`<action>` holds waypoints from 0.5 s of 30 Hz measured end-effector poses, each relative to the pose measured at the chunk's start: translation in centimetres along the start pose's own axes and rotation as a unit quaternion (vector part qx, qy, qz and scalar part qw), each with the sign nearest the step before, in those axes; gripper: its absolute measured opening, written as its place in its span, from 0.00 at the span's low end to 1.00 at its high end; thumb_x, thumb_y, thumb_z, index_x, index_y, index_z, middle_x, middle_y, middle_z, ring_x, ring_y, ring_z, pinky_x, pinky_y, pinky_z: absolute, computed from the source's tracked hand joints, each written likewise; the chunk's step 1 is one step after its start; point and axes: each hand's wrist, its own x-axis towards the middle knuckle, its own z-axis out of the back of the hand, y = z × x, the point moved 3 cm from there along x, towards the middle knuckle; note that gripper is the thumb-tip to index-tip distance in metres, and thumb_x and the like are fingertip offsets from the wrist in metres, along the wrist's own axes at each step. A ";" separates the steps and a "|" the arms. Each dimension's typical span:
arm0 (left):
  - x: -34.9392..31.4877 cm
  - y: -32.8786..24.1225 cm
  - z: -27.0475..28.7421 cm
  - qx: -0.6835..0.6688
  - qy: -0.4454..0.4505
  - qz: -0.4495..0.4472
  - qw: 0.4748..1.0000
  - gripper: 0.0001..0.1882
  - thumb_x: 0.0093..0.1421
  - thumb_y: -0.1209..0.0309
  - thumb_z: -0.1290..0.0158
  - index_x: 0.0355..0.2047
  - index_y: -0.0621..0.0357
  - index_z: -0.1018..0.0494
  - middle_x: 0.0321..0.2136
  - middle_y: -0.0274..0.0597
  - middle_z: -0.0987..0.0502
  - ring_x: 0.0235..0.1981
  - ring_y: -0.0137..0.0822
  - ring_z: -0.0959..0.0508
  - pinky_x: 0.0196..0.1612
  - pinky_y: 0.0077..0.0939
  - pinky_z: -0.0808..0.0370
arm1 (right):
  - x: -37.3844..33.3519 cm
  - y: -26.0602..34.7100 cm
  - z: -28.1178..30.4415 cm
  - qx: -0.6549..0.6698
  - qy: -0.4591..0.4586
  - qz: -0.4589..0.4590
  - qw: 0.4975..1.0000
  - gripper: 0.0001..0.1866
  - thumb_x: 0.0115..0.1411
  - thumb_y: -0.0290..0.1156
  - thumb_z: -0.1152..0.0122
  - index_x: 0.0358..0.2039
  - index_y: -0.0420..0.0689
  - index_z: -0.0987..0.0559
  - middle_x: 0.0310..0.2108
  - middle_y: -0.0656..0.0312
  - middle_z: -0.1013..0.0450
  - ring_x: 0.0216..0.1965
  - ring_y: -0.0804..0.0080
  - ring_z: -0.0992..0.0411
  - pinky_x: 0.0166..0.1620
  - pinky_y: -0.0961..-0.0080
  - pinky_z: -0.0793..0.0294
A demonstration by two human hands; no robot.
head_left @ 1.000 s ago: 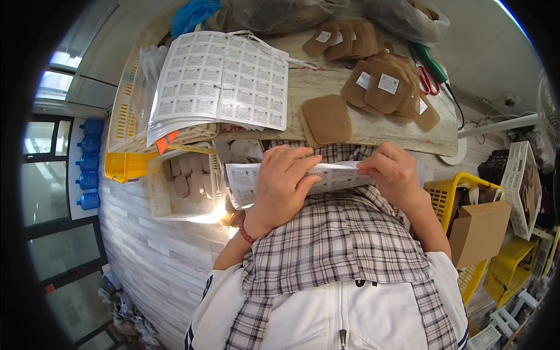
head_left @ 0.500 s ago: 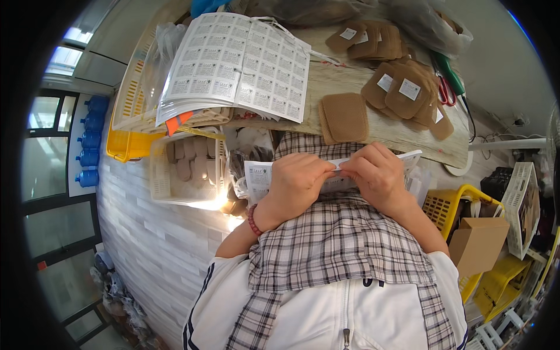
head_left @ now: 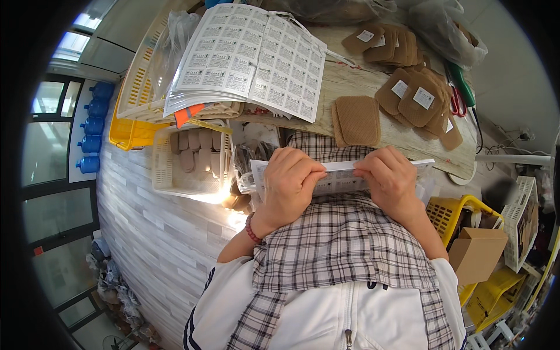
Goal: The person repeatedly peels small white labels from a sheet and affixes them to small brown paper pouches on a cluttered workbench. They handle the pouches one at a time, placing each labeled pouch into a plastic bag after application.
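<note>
A white sheet of printed labels (head_left: 341, 182) is held over my lap, its upper edge folded or bent into a pale strip. My left hand (head_left: 290, 182) pinches this edge left of the middle, thumb and fingertips pressed together. On the right, my right hand (head_left: 389, 179) grips the same edge in a similar pinch, with a gap between the hands. Just beyond the sheet, a small stack of plain brown mesh pads (head_left: 358, 121) lies at the table's near edge. More brown pads bearing white labels (head_left: 421, 98) are piled farther right.
A thick stack of label sheets (head_left: 289, 70) rests over a cream basket (head_left: 135, 87) at the left of the wooden table (head_left: 326, 79). Red-handled scissors (head_left: 458, 104) and a green-handled tool (head_left: 459, 80) lie at the right. Below are a basket of pads (head_left: 166, 182) and a cardboard box (head_left: 478, 252).
My hands have moved apart along the sheet's upper edge, the left one leftward and the right one rightward. More of the pale edge now shows between them. The whole view has shifted slightly.
</note>
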 end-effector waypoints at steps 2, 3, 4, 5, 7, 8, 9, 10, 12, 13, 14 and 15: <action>0.2 -0.1 0.1 0.003 0.000 0.009 1.000 0.06 0.47 0.77 0.36 0.24 0.58 0.23 0.24 0.38 0.25 0.29 0.41 0.26 0.36 0.36 0.32 | 0.8 0.7 -0.3 0.009 -0.008 0.009 1.000 0.09 0.43 0.24 0.29 0.27 0.47 0.20 0.25 0.65 0.29 0.28 0.67 0.29 0.31 0.71 0.30; 0.2 -0.2 0.3 0.006 0.000 0.014 1.000 0.06 0.47 0.77 0.36 0.24 0.58 0.23 0.24 0.38 0.26 0.29 0.41 0.27 0.34 0.36 0.32 | 1.5 1.4 -0.4 0.015 -0.009 0.025 1.000 0.09 0.44 0.24 0.30 0.28 0.47 0.20 0.26 0.65 0.28 0.28 0.67 0.29 0.32 0.71 0.29; 0.1 -0.2 0.3 0.008 0.009 0.018 1.000 0.07 0.47 0.77 0.35 0.25 0.58 0.22 0.25 0.38 0.25 0.29 0.42 0.26 0.36 0.35 0.31 | 1.9 1.7 -0.6 0.022 -0.010 0.042 0.999 0.09 0.44 0.24 0.30 0.28 0.47 0.20 0.27 0.65 0.28 0.28 0.67 0.29 0.33 0.71 0.29; -0.1 -0.1 0.3 0.010 0.017 0.022 1.000 0.08 0.46 0.78 0.35 0.27 0.58 0.22 0.26 0.39 0.24 0.30 0.42 0.26 0.37 0.34 0.30 | 1.9 1.7 -1.1 0.033 -0.004 0.052 0.998 0.10 0.44 0.24 0.30 0.28 0.47 0.20 0.26 0.65 0.28 0.28 0.67 0.29 0.33 0.70 0.29; -0.2 -0.2 0.5 0.020 0.002 0.016 1.000 0.09 0.46 0.77 0.34 0.30 0.57 0.20 0.28 0.39 0.23 0.32 0.41 0.24 0.41 0.36 0.29 | 1.6 1.5 -2.3 0.049 0.008 0.070 0.996 0.10 0.43 0.22 0.31 0.28 0.47 0.20 0.26 0.66 0.28 0.28 0.67 0.29 0.34 0.70 0.30; -0.1 -0.4 0.9 0.030 -0.022 0.006 0.999 0.10 0.47 0.77 0.35 0.31 0.57 0.20 0.28 0.38 0.22 0.33 0.41 0.24 0.45 0.38 0.28 | 1.6 1.5 -2.3 0.048 0.009 0.071 0.996 0.10 0.43 0.22 0.31 0.28 0.47 0.20 0.26 0.66 0.29 0.28 0.67 0.29 0.33 0.70 0.30; -0.1 -0.6 1.3 0.041 -0.047 -0.003 0.998 0.10 0.47 0.76 0.35 0.32 0.56 0.20 0.29 0.37 0.22 0.34 0.40 0.23 0.48 0.40 0.27 | 1.5 1.5 -2.5 0.050 0.011 0.072 0.996 0.10 0.42 0.21 0.32 0.28 0.47 0.20 0.26 0.66 0.29 0.28 0.67 0.29 0.33 0.71 0.30; -0.2 -0.5 1.8 0.060 -0.044 -0.004 0.997 0.11 0.47 0.76 0.35 0.34 0.56 0.19 0.29 0.37 0.22 0.35 0.40 0.23 0.50 0.42 0.28 | 1.5 1.4 -2.6 0.051 0.012 0.073 0.996 0.10 0.42 0.21 0.32 0.27 0.47 0.20 0.25 0.66 0.29 0.28 0.67 0.29 0.32 0.71 0.31; -0.7 -0.1 3.1 0.095 -0.036 -0.007 0.995 0.13 0.48 0.76 0.35 0.36 0.56 0.19 0.31 0.37 0.21 0.37 0.39 0.22 0.56 0.46 0.29 | 1.5 1.2 -2.5 0.051 0.011 0.064 0.997 0.11 0.41 0.20 0.33 0.27 0.47 0.20 0.25 0.66 0.30 0.27 0.67 0.29 0.32 0.71 0.31; -0.9 0.2 3.2 0.084 -0.027 -0.011 0.996 0.11 0.48 0.76 0.35 0.35 0.56 0.19 0.30 0.37 0.22 0.36 0.39 0.22 0.56 0.49 0.30 | 1.6 1.2 -2.5 0.051 0.011 0.058 0.997 0.11 0.41 0.20 0.33 0.27 0.47 0.20 0.25 0.66 0.30 0.27 0.67 0.29 0.32 0.71 0.31; -1.0 0.5 3.1 0.080 -0.025 -0.007 0.996 0.10 0.48 0.76 0.35 0.34 0.56 0.19 0.29 0.37 0.21 0.35 0.39 0.22 0.56 0.48 0.29 | 1.6 1.2 -2.6 0.050 0.014 0.058 0.997 0.11 0.41 0.20 0.33 0.27 0.47 0.20 0.25 0.66 0.30 0.27 0.67 0.29 0.32 0.72 0.31; -1.0 0.6 3.0 0.077 -0.025 -0.003 0.997 0.10 0.49 0.76 0.36 0.33 0.57 0.19 0.28 0.37 0.21 0.34 0.39 0.22 0.55 0.48 0.29 | 1.7 1.3 -2.6 0.049 0.016 0.060 0.997 0.10 0.41 0.20 0.33 0.27 0.47 0.20 0.25 0.66 0.30 0.27 0.67 0.30 0.32 0.72 0.31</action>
